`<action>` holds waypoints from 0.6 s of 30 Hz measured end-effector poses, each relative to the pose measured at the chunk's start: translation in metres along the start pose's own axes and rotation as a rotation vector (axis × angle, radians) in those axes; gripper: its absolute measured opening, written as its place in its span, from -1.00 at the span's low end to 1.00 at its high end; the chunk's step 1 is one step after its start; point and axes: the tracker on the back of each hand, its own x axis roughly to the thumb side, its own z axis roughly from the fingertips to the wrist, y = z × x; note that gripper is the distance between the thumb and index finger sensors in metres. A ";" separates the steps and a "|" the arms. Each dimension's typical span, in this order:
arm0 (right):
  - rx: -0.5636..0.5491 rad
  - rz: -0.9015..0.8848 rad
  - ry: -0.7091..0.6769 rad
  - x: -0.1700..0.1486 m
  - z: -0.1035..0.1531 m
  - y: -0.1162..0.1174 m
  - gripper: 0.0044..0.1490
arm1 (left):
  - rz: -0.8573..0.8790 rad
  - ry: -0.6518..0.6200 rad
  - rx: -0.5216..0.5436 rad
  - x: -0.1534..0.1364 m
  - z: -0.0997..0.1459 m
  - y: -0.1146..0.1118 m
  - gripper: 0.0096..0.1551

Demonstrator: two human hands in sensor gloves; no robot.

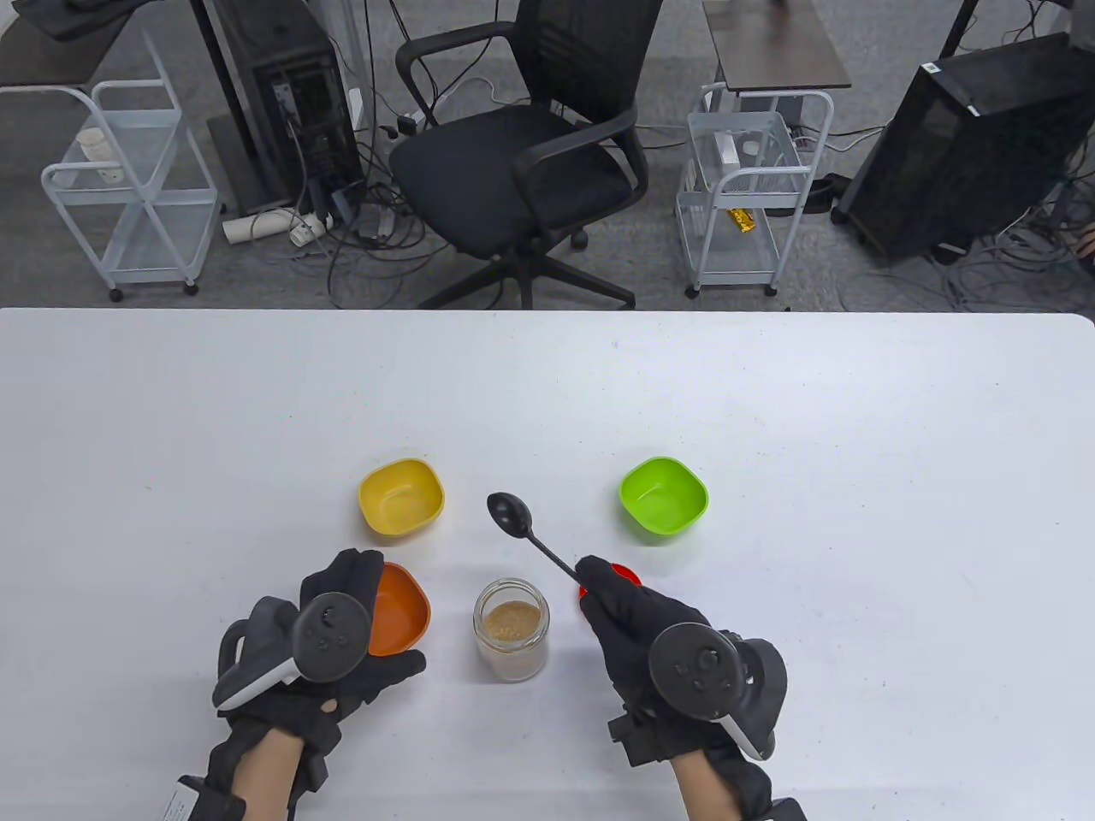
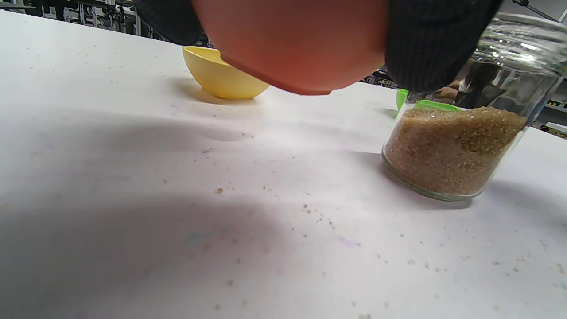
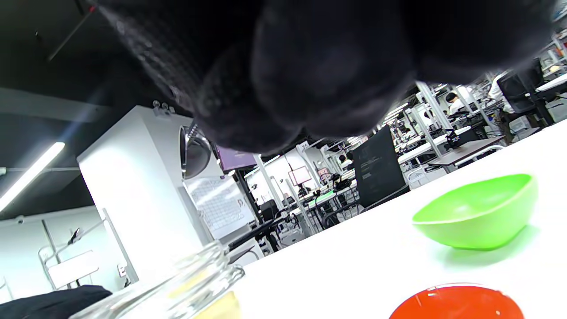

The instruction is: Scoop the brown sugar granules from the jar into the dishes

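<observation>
An open glass jar (image 1: pixel 511 629) part full of brown sugar stands near the table's front middle; it also shows in the left wrist view (image 2: pixel 460 133). My right hand (image 1: pixel 637 611) grips the handle of a black spoon (image 1: pixel 513 516), its empty bowl raised behind the jar. My left hand (image 1: pixel 342 633) holds an orange dish (image 1: pixel 399 609) left of the jar, lifted a little off the table in the left wrist view (image 2: pixel 292 44). A yellow dish (image 1: pixel 401 497) and a green dish (image 1: pixel 664 497) sit farther back, both empty. A red jar lid (image 3: pixel 456 303) lies under my right hand.
The white table (image 1: pixel 855 410) has scattered sugar grains (image 2: pixel 310 212) near the jar. An office chair (image 1: pixel 522 154), trolleys and computer towers stand on the floor beyond the table's far edge.
</observation>
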 end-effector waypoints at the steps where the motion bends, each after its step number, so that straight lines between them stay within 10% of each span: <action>1: 0.010 0.013 -0.003 0.002 -0.002 -0.002 -0.52 | 0.001 0.004 -0.004 -0.001 0.000 0.000 0.43; 18: 0.475 0.461 -0.123 0.062 -0.044 -0.045 -0.54 | -0.020 0.007 -0.019 0.002 -0.002 -0.003 0.44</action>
